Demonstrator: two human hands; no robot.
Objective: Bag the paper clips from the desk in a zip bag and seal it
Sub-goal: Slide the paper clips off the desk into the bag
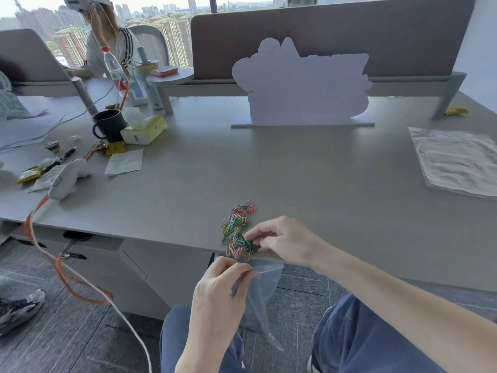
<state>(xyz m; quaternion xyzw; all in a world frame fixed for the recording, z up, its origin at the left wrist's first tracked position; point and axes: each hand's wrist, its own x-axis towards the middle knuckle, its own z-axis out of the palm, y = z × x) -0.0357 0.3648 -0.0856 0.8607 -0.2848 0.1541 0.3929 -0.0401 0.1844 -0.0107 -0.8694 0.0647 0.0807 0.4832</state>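
A heap of coloured paper clips (236,227) lies on the grey desk (309,184), right at its front edge. My right hand (282,240) rests on the edge with its fingertips pinched on clips at the near end of the heap. Just below the edge, my left hand (220,289) grips the top rim of a clear zip bag (261,300). The bag hangs down between my knees with its mouth close under the clips. Whether any clips lie inside the bag cannot be made out.
A white cut-out board (301,84) stands at the back of the desk. A stack of clear bags (457,160) lies at the right. A black mug (109,125), tissue pack (144,130), handheld scanner (66,179) and orange cable (61,267) crowd the left. A person sits at the far left.
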